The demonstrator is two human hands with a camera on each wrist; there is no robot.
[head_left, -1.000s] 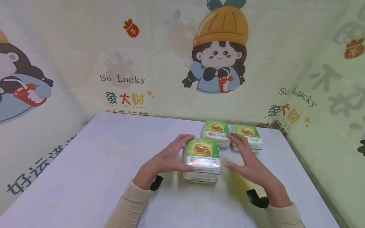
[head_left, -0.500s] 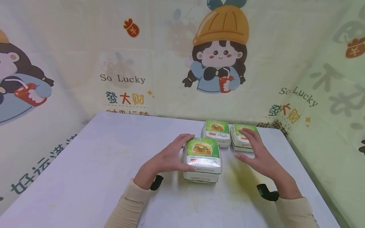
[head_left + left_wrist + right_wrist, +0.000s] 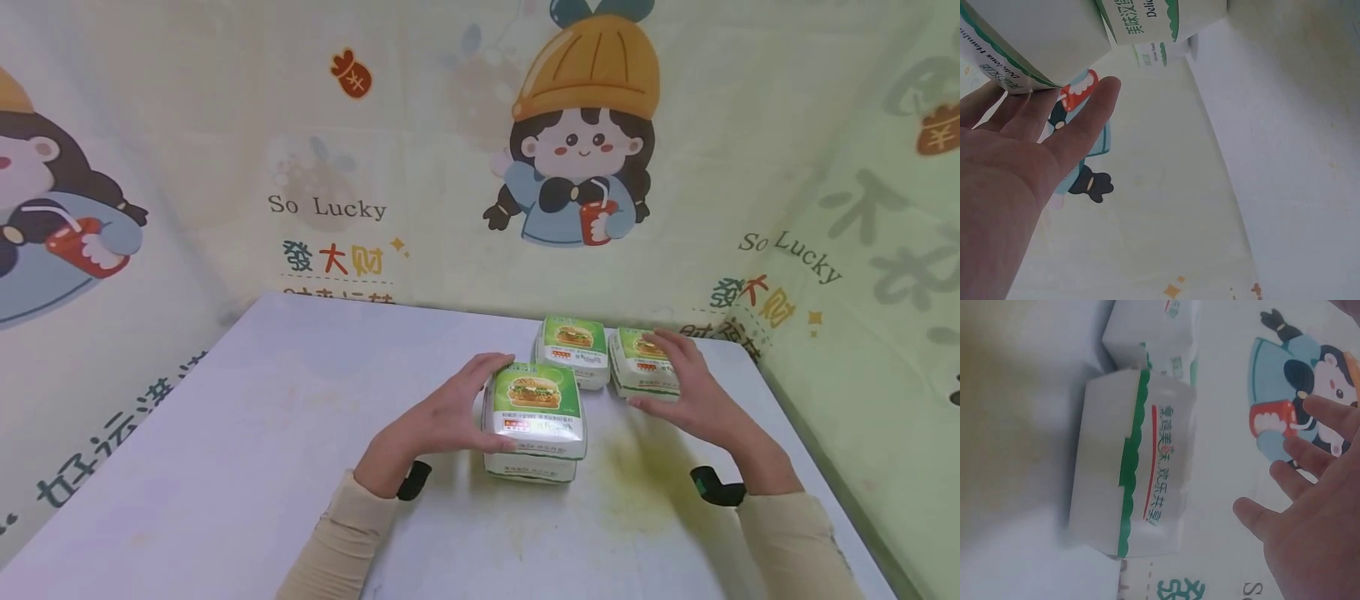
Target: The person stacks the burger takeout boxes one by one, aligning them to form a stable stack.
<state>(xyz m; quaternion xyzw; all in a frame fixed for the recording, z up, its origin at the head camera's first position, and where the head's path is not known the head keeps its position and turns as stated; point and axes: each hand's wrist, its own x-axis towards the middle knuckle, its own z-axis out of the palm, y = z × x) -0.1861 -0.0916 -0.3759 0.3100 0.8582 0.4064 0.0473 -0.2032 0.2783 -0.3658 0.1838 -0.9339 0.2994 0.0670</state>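
Note:
Two green-and-white burger boxes are stacked near the middle of the table: an upper box (image 3: 536,404) over a lower box (image 3: 528,468). My left hand (image 3: 442,417) rests against the upper box's left side, thumb at its front edge and index finger by the back corner. In the left wrist view, fingertips of the left hand disappear behind this box (image 3: 1035,37). Over at the back right, my right hand (image 3: 701,396) hovers with spread fingers at the right side of another burger box (image 3: 641,375). The right wrist view shows that box (image 3: 1154,462) apart from the fingers.
Left of the box by my right hand sits one more burger box (image 3: 573,342), close behind the stack. A white table (image 3: 262,433) carries everything. Patterned cloth (image 3: 420,150) hangs behind and along both sides. Each wrist wears a black strap (image 3: 716,487).
My right hand has moved from the stack's right side to the back right box. My left hand has stayed at the upper stacked box.

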